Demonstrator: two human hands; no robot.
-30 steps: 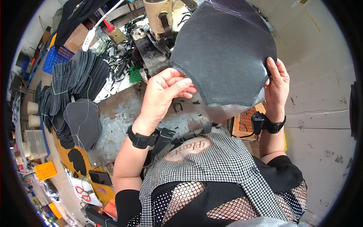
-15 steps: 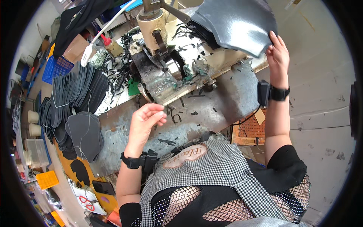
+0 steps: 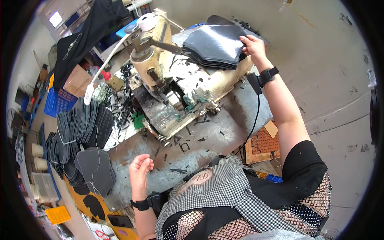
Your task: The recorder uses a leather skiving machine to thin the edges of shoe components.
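At the upper right my right hand pinches the edge of the top piece in a stack of shiny black cut sheets, fingers above. The stack rests on the cream bed of a machine that looks like a leather skiving machine. My left hand hovers over the near part of the metal worktable. Its fingers are curled together and nothing shows in them. The machine's roller lies between my hands, with a scuffed clear guard beside it.
Bundled dark cut pieces and a loose dark pile lie at the left. Black offcuts are scattered over the table and around the machine. A white cable switch hangs left of the machine. A phone lies at the lower left.
My right hand has brought the raised black sheet down and left onto the stack. My left hand has drawn back from the machine toward me. The view has shifted.
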